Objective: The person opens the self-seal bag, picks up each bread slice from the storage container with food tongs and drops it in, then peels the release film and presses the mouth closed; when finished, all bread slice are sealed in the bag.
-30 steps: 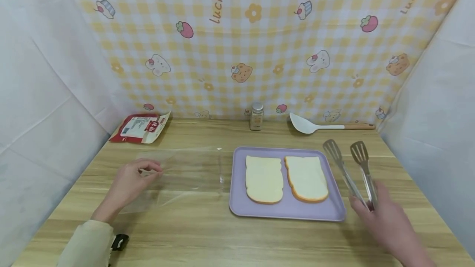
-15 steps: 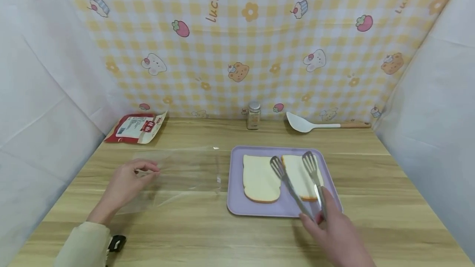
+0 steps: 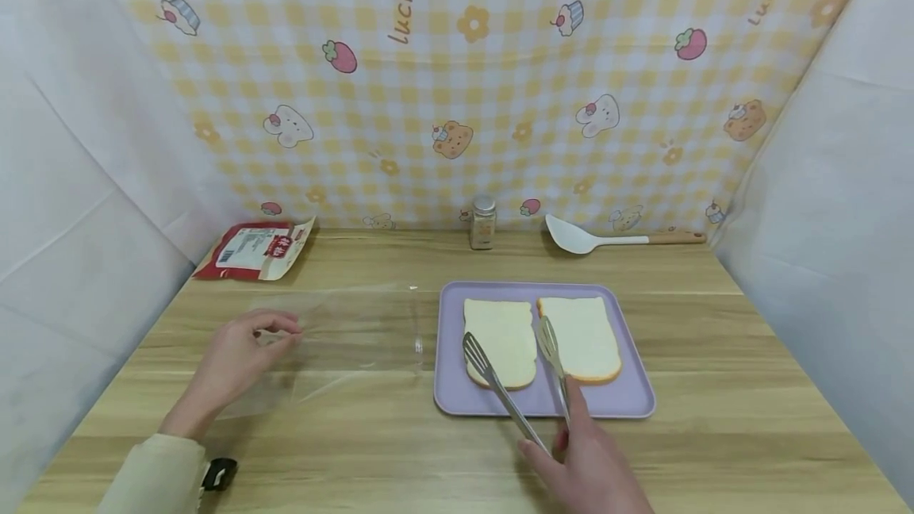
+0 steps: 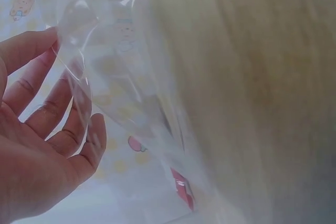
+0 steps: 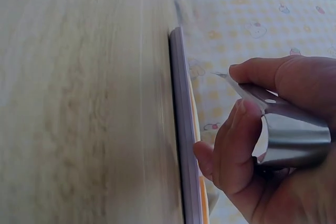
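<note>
My right hand [image 3: 589, 462] grips a pair of metal tongs [image 3: 510, 407] with slotted ends. The tongs' arms are spread, one end over the lower left bread slice [image 3: 500, 339], the other between the two slices. Another bread slice [image 3: 581, 335] lies to its right, both on a purple tray [image 3: 631, 403]. In the right wrist view the tongs' bent metal back [image 5: 299, 135] sits in the palm. On the left, my left hand [image 3: 232, 367] pinches the edge of a clear plastic bag [image 3: 357, 335]; the left wrist view shows the film [image 4: 121, 77] between thumb and fingers.
A red and white food packet [image 3: 253, 251] lies at the back left. A small jar [image 3: 483, 224] with a silver lid stands behind the tray. To its right is a white spatula [image 3: 578, 238] with a wooden handle. A checked cloth [image 3: 457, 86] hangs behind the table.
My right hand has carried the tongs leftward from the tray's right side to over the slices. The left hand keeps its pinch on the bag. The whole view has shifted slightly.
</note>
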Tool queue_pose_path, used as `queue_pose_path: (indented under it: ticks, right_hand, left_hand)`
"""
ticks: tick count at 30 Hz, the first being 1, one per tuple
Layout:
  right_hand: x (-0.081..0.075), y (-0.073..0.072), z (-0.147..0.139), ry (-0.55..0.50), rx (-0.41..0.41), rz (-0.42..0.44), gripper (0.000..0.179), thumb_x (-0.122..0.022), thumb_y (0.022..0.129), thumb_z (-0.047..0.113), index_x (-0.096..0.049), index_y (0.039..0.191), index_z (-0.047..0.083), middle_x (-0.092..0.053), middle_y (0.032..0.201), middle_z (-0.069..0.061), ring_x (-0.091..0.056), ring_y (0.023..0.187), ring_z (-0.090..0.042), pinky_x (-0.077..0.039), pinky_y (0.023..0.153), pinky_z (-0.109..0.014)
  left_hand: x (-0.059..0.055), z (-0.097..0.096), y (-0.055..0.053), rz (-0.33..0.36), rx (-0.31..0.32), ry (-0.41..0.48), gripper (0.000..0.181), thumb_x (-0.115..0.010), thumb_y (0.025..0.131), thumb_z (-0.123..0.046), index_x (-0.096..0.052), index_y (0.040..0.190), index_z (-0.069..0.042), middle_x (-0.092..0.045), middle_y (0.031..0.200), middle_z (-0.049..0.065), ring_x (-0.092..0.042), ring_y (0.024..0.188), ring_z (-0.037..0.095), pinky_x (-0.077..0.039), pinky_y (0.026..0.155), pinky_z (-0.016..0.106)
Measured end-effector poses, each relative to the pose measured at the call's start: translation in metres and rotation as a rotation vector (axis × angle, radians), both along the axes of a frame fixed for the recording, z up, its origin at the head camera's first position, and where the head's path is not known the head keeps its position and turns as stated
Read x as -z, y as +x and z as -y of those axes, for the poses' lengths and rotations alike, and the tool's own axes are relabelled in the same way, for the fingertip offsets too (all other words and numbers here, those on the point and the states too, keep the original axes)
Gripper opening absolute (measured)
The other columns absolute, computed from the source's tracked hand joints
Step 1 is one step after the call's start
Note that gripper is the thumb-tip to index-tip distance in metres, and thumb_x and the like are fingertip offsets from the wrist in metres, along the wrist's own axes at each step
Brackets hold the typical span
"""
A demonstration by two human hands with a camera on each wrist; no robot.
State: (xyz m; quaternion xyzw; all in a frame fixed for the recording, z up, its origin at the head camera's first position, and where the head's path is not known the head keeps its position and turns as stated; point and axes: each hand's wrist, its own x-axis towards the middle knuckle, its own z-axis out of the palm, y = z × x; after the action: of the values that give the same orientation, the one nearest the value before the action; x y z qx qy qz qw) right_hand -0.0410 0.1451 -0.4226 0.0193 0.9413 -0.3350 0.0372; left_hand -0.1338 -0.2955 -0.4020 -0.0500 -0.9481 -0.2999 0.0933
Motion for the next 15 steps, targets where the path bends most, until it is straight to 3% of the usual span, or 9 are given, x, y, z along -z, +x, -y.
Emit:
queue_pose_path:
  ticks: [9,13,15]
  right_hand:
    - [0.002,0.0,0.012,0.011,0.051,0.032,0.118,-0.088,0.083,0.049,-0.015,0.168,0.012,-0.053,0.077,0.005,-0.045,0.063,-0.009,-0.039,0.058,-0.026]
    - [0.004,-0.001,0.016,0.061,0.063,0.046,0.12,-0.087,0.082,0.054,-0.016,0.168,0.007,-0.055,0.081,0.003,-0.054,0.073,-0.014,-0.049,0.068,-0.034]
    - [0.005,-0.001,0.018,0.088,0.057,0.044,0.121,-0.086,0.082,0.056,-0.018,0.167,0.003,-0.065,0.092,-0.004,-0.065,0.086,-0.021,-0.056,0.079,-0.043]
  left_hand:
    - [-0.002,0.0,0.001,-0.005,0.009,-0.008,0.007,-0.08,0.096,-0.019,-0.081,0.099,-0.013,-0.076,0.122,0.014,-0.069,0.115,0.039,-0.053,0.091,0.051]
    - [-0.002,0.001,0.0,-0.014,0.015,-0.015,0.006,-0.08,0.095,-0.019,-0.082,0.098,-0.014,-0.076,0.121,0.015,-0.069,0.114,0.04,-0.053,0.09,0.051]
    - [-0.001,0.001,0.0,-0.015,0.02,-0.012,0.005,-0.08,0.095,-0.018,-0.081,0.098,-0.013,-0.076,0.122,0.015,-0.069,0.114,0.041,-0.054,0.09,0.052]
